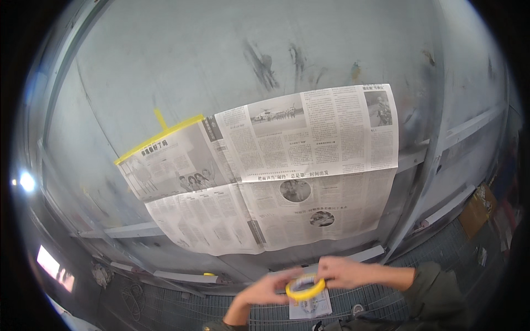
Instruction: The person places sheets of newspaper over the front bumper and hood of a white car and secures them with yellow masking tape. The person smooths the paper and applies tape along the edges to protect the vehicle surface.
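A roll of yellow masking tape [305,288] is held between my two hands, low in the view. My left hand [269,288] grips its left side, somewhat blurred. My right hand [341,273] has its fingers closed at the roll's upper right edge; whether they pinch the tape's end is too blurred to tell. Above the hands, an open newspaper sheet [314,153] hangs against a grey metal panel [198,53]. A strip of yellow tape [161,138] runs along the sheet's upper left edge, with a short piece sticking up from it. The sheet's upper right edge shows no tape.
Metal frame bars [414,159] cross the panel. Below is a grated floor [165,308] with a coiled cable [133,297] at left and a printed paper [310,307] beneath my hands. A small yellow object [209,274] lies on the lower ledge. A cardboard box [476,211] stands at right.
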The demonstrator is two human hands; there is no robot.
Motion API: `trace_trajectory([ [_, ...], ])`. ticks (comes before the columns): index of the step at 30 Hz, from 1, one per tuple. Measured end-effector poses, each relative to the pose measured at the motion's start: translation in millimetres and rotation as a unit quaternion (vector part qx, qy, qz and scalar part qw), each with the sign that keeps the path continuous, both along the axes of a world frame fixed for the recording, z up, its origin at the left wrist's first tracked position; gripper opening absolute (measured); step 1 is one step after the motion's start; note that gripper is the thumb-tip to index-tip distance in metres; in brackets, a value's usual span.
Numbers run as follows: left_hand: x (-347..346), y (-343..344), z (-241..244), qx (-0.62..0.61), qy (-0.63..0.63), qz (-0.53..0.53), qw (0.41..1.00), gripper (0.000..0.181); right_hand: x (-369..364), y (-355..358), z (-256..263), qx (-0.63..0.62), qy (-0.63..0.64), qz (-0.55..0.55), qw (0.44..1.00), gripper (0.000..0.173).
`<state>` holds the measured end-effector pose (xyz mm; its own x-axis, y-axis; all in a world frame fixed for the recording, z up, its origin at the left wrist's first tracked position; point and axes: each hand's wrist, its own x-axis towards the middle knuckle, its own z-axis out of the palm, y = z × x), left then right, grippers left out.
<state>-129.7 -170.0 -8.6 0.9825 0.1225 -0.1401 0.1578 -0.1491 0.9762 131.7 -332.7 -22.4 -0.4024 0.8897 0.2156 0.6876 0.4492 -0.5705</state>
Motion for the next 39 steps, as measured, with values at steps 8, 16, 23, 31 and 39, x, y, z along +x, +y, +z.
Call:
trace_trajectory([
  [8,48,145,174,0.702,-0.233,0.438,0.511,0.064,10,54,176,-0.016,0.429,-0.120,0.895,0.034],
  [16,178,138,201,0.832,-0.243,0.324,0.379,0.078,70,25,196,0.033,0.523,-0.117,0.844,0.042],
  [23,284,77,212,0.856,-0.256,0.215,0.395,0.072,121,7,230,0.030,0.546,-0.102,0.831,0.045],
  [31,345,59,222,0.774,-0.423,0.126,0.453,0.032,169,75,273,-0.005,0.598,0.141,0.789,0.040],
  [39,284,23,185,0.793,-0.416,0.065,0.440,0.028,196,118,281,0.040,0.498,0.159,0.851,0.038],
])
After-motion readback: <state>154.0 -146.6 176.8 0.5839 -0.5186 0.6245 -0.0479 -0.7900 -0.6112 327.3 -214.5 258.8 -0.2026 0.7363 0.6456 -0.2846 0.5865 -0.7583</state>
